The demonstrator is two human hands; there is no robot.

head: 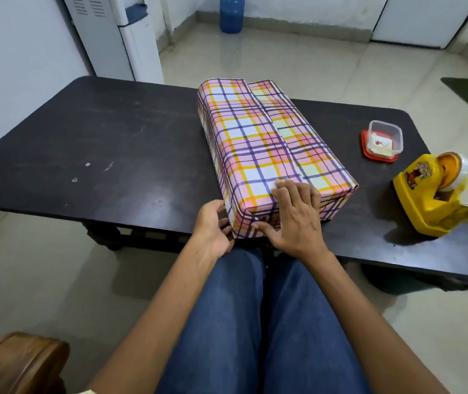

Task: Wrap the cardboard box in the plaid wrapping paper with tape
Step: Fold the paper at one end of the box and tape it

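Observation:
The box [266, 143], covered in pink, yellow and purple plaid paper, lies lengthwise on the dark table [99, 143], with a paper seam running along its top. Its near end overhangs the table's front edge. My right hand [292, 217] lies flat over the near top edge and the folded end flap, thumb pressing the end face. My left hand [212, 226] holds the near left corner, fingers curled against the side and end. A yellow tape dispenser [431, 194] stands on the table to the right, apart from both hands.
A small clear plastic container on a red lid [382, 140] sits right of the box. My knees in blue jeans [255, 322] are under the table's front edge. A wooden chair arm [19, 362] is at lower left. A blue water jug [230, 14] stands on the floor behind.

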